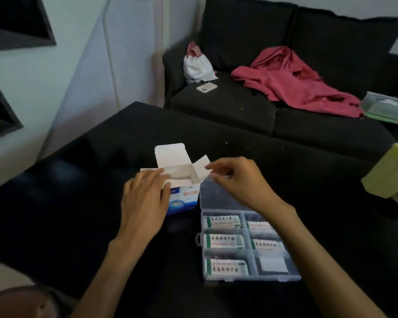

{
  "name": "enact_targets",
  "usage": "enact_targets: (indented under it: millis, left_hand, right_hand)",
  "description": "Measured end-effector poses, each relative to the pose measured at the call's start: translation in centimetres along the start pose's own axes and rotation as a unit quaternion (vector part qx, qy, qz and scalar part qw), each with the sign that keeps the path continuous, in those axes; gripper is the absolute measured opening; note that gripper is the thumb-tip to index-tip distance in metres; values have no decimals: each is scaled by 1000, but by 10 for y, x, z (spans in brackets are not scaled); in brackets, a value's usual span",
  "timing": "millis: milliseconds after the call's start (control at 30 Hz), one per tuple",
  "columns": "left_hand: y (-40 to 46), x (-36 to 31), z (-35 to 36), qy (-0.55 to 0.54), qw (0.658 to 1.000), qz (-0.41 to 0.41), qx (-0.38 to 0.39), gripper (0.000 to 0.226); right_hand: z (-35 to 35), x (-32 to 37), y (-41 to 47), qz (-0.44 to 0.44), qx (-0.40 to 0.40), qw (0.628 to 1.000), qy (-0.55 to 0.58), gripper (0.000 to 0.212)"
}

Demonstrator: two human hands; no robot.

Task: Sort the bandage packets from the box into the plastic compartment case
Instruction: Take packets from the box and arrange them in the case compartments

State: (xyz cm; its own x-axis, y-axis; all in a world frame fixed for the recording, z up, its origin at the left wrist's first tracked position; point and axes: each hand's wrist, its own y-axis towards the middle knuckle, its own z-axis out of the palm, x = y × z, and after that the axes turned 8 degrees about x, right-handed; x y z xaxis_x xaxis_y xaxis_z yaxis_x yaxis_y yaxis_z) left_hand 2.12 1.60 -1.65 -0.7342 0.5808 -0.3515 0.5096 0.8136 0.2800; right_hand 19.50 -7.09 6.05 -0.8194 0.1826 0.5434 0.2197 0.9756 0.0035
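Note:
A blue and white bandage box (184,200) stands on the black table (101,203) with its white top flaps open. My left hand (145,198) grips the box's left side, fingers over the left flap and thumb on the front. My right hand (239,182) reaches to the box's right flap (201,165), which its thumb and forefinger pinch at the edge. Right of the box lies the clear plastic compartment case (249,247), its lid (216,198) folded back under my right wrist. Bandage packets (223,241) fill several compartments. The near right compartment holds a white item (272,265).
Behind the table is a dark sofa (228,106) with a red garment (292,81), a white bag (198,65) and a phone (206,87). A yellow bag (388,173) sits at the table's right edge. A clear container (386,104) rests far right.

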Motion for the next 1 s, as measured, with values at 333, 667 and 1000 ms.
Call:
enact_targets:
  millis: [333, 667, 1000]
  left_hand:
    - [3, 14, -8, -312, 944, -90, 62, 54]
    - [0, 19, -15, -518, 837, -123, 123, 26]
    - [5, 23, 0, -455, 874, -142, 100, 45]
  right_hand:
    - [49, 9, 27, -38, -8, 989, -141, 19]
    - [64, 23, 32, -54, 65, 955, -283, 36]
    - [62, 14, 36, -94, 61, 949, -296, 18]
